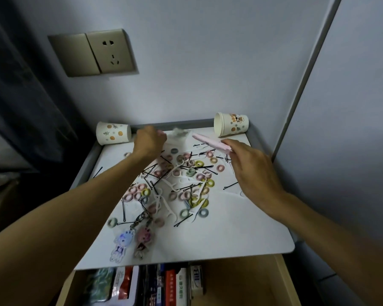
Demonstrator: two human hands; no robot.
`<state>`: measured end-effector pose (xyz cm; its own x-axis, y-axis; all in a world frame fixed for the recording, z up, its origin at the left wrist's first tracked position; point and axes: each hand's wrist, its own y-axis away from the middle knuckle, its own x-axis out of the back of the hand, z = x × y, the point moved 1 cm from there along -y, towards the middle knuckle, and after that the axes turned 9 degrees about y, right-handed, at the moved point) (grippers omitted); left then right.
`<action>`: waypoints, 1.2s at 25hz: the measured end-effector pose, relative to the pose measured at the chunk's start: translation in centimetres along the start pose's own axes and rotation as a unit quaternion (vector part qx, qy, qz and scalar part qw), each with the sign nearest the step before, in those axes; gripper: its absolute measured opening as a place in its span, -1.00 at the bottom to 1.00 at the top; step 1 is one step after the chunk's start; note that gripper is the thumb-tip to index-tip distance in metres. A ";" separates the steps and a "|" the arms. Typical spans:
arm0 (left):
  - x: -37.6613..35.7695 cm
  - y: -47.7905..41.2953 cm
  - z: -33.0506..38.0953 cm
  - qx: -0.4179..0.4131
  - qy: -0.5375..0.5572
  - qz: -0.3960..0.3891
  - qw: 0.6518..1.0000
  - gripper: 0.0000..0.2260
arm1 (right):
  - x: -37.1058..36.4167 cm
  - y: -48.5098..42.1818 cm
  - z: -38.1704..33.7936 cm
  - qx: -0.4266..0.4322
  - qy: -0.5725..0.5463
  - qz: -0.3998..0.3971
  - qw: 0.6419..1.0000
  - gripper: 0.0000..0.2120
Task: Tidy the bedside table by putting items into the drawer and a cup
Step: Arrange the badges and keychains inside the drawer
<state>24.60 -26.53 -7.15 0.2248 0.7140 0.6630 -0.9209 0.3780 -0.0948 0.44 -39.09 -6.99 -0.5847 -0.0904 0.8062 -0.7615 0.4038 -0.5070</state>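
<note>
White, orange-dotted cups (113,133), pink stick (210,144), pastel hair rings (195,171)

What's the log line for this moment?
left hand: grip unclear | right hand: pinching pink stick | cups: on their sides | drawer: open

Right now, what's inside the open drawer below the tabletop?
The drawer holds a green packet, a red-and-white packet, upright boxes and a white box along its front. The tabletop covers everything farther back.
</note>
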 end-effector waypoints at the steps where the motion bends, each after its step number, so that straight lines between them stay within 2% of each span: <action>1: 0.8 1.1 0.7 0.012 0.101 -0.004 0.995 -0.78 | 0.3 0.4 -0.4 -0.020 -0.024 -0.002 0.999 -0.66; 2: 1.7 2.7 1.6 0.033 0.217 -0.023 0.975 -0.79 | 0.6 0.9 -1.0 -0.036 -0.039 -0.007 0.999 -0.65; 3: 2.8 4.8 2.6 0.064 0.340 -0.056 0.937 -0.82 | 1.0 1.4 -1.7 -0.043 -0.042 -0.009 0.998 -0.65; 5: 5.1 10.2 4.2 0.159 0.531 -0.126 0.823 -0.81 | 2.0 3.0 -3.6 -0.026 -0.041 -0.005 0.999 -0.65; 6: 6.2 12.9 4.4 0.196 0.585 -0.155 0.771 -0.78 | 2.7 3.9 -4.6 -0.005 -0.043 -0.004 0.999 -0.65; 7: 7.2 15.6 4.4 0.217 0.615 -0.180 0.737 -0.75 | 3.2 4.9 -5.6 0.020 -0.048 -0.007 0.999 -0.64; 9: 8.7 20.1 3.8 0.228 0.627 -0.221 0.711 -0.68 | 3.9 7.2 -7.5 0.067 -0.064 -0.034 0.995 -0.59; 11: 9.8 23.2 2.8 0.235 0.616 -0.214 0.721 -0.64 | 4.3 9.6 -9.3 0.091 -0.101 -0.083 0.987 -0.55; 13: 11.1 25.0 1.5 0.247 0.595 -0.184 0.742 -0.65 | 4.8 11.7 -11.0 0.060 -0.192 -0.147 0.968 -0.55; 15: 12.5 26.2 0.3 0.245 0.557 -0.177 0.774 -0.67 | 5.5 12.7 -12.5 -0.040 -0.348 -0.217 0.911 -0.60; 17: 13.2 26.7 -0.6 0.227 0.514 -0.184 0.806 -0.68 | 5.5 12.2 -13.1 -0.142 -0.463 -0.231 0.844 -0.71; 20: 13.0 27.0 -0.9 0.197 0.466 -0.216 0.835 -0.70 | 4.3 10.9 -13.7 -0.199 -0.496 -0.259 0.805 -0.80; 23: 12.4 27.2 -1.0 0.170 0.427 -0.234 0.856 -0.70 | 2.4 10.6 -14.2 -0.213 -0.476 -0.295 0.800 -0.80; 27: 12.6 26.9 -0.8 0.161 0.450 -0.129 0.869 -0.73 | 2.1 10.2 -14.0 -0.260 -0.478 -0.247 0.802 -0.79; 30: 12.4 26.9 -1.2 0.149 0.455 -0.135 0.868 -0.74 | 1.9 10.4 -14.3 -0.236 -0.458 -0.245 0.821 -0.59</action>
<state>3.01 -6.86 -2.36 0.4787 0.8440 -0.2419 -0.8069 0.5315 0.2578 -4.57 -22.09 -6.40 -0.3708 -0.9067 0.2011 -0.9011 0.4037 0.1584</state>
